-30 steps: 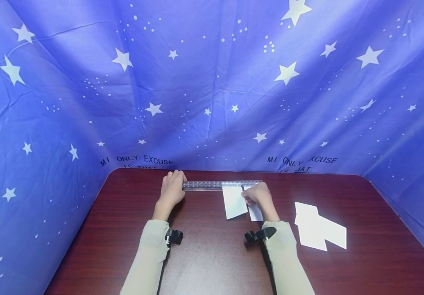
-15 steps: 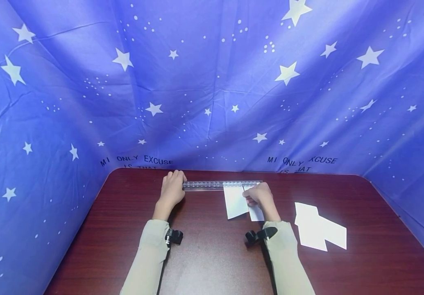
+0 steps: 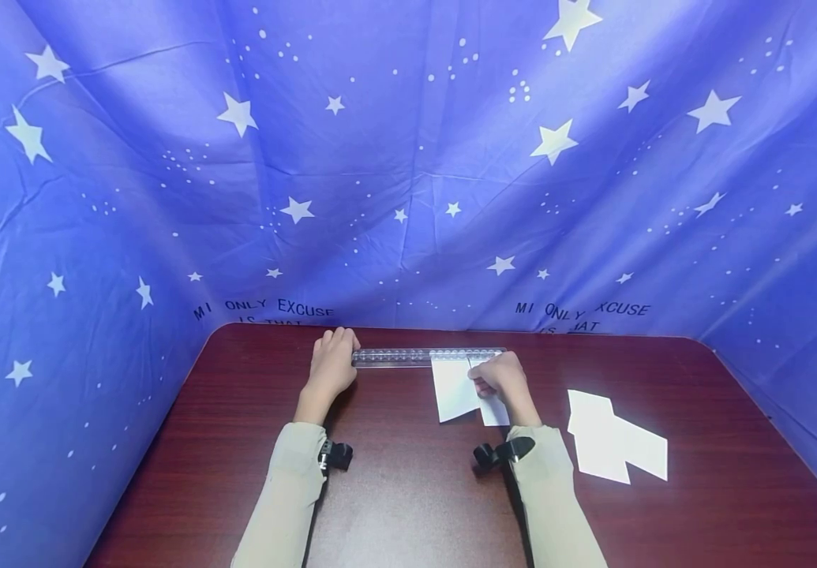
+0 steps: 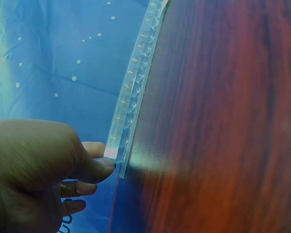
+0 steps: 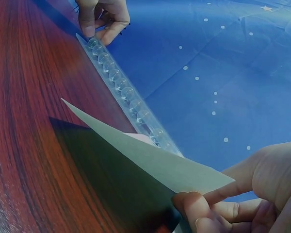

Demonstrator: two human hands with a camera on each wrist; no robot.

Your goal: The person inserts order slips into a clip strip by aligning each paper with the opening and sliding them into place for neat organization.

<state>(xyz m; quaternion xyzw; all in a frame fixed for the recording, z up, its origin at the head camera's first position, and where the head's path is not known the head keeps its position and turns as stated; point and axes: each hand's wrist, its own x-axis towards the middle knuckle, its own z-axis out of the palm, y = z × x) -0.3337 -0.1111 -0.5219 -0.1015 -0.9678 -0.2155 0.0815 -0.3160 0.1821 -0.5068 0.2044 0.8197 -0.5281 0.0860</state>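
Head view: fingers of the left hand pinch the left end of a long, clear plastic strip; near its right end, the right hand's fingers grasp a thin white paper sheet

- From where I stood, the pale-sleeved left forearm and right forearm reached forward, slanting in toward each other.
- The left hand was back-up, thumb and forefinger set in a pinch.
- The right hand, well apart, pointed leftward, thumb and forefinger pinching, other fingers bent.
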